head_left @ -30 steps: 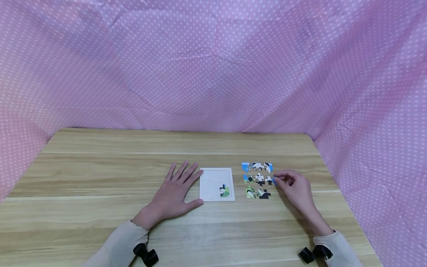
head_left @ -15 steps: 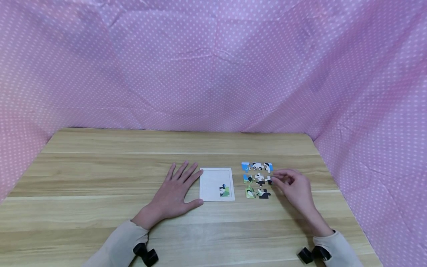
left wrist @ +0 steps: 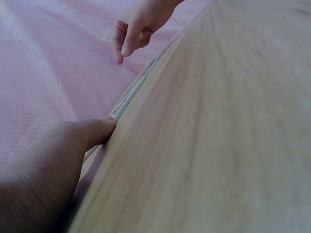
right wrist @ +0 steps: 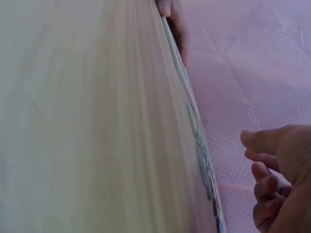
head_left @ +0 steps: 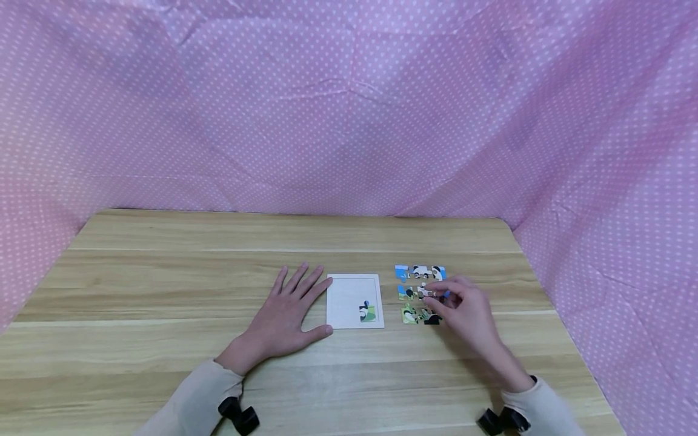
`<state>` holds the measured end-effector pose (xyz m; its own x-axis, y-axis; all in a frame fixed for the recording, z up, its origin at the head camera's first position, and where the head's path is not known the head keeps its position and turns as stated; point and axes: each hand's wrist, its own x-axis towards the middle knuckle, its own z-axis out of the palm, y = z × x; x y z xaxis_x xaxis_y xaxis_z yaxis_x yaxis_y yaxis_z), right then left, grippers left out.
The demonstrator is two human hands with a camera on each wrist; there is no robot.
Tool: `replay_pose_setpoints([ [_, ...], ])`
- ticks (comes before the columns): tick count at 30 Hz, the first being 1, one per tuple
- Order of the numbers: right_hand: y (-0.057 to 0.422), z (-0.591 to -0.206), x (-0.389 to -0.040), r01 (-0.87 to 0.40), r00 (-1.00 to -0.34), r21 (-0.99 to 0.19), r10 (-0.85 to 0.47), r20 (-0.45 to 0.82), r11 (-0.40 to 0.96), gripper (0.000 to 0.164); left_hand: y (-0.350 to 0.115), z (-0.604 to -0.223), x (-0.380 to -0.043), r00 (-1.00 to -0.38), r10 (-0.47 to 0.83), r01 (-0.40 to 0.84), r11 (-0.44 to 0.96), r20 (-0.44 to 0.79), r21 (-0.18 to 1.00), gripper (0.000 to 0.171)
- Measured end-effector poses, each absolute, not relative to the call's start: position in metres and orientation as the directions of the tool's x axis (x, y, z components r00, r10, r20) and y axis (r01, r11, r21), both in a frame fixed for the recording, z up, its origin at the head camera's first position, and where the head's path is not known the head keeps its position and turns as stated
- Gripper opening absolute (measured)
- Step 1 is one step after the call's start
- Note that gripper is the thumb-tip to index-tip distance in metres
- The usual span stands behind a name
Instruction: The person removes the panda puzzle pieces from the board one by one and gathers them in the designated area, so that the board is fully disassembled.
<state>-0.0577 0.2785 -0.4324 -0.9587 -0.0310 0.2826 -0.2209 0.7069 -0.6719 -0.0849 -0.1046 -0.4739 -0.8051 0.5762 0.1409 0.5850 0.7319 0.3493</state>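
Observation:
In the head view, my left hand (head_left: 283, 321) lies with spread fingers beside a white puzzle tray (head_left: 342, 297); its index fingertip and thumb rest at the tray's left edge. One green panda jigsaw piece (head_left: 367, 312) sits in the tray's lower right. My right hand (head_left: 471, 312) hovers over the loose jigsaw pieces to the right, thumb and index finger apart around the middle panda piece (head_left: 422, 292). No piece shows between those fingers in the right wrist view, where the thumb (right wrist: 265, 141) is extended. The hand partly covers the pieces at the right of the middle and lower rows.
Several loose pieces lie in three rows, among them a blue corner piece (head_left: 401, 272), a panda-face piece (head_left: 420, 271) and a green piece (head_left: 409, 315). The wooden table (head_left: 218, 242) ends at a pink dotted cloth (head_left: 349, 121) behind and at the right.
My right hand has moved left from the right end of the middle row to over its middle piece, with thumb and index finger spread wider. The left hand and tray have stayed still.

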Motion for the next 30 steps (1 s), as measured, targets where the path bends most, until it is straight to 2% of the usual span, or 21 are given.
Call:
replay_pose_setpoints([
  [7, 0.264, -0.434, -0.058, -0.319, -0.937, -0.643, -0.128, 0.326, 0.696, 0.024, -0.105, -0.477, -0.086, -0.804, 0.574, 0.588, 0.726, 0.157, 0.357, 0.093],
  [14, 0.247, -0.435, -0.060, -0.325, -0.944, -0.652, -0.191, 0.270, 0.685, 0.025, -0.105, -0.476, -0.085, -0.807, 0.573, 0.581, 0.728, 0.142, 0.364, 0.094],
  [30, 0.223, -0.437, -0.062, -0.383, -0.923, -0.632, -0.267, 0.276, 0.673, 0.029, -0.105, -0.475, -0.085, -0.808, 0.575, 0.579, 0.733, 0.131, 0.357, 0.095],
])
